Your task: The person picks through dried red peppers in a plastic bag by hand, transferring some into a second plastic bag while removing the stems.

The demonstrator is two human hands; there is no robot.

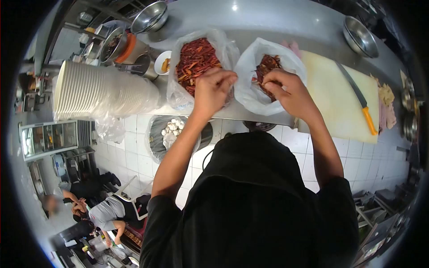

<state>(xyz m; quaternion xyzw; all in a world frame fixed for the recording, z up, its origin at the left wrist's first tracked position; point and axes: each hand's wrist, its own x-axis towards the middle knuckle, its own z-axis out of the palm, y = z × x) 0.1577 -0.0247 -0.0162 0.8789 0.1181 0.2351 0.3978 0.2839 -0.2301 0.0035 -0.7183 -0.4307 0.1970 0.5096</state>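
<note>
My left hand [213,89] is over the near right part of a clear plastic bag [175,96] filled with dried red chili pieces [196,58]. Its fingers are pinched together, and what they hold, if anything, is too small to name. On the right, my right hand [286,91] reaches over an open white plastic bag [250,58] containing darker dried chilies [268,64]. The thumb and fingers of that hand are closed at the chilies, and its fingertips are partly hidden.
Right of the bags, a yellow-handled knife [357,91] lies on a white cutting board [321,89]. Stacked containers [85,91] lie at left, near a small white bowl [160,64]. Metal bowls [359,38] stand farther back. Several people [105,214] are at lower left.
</note>
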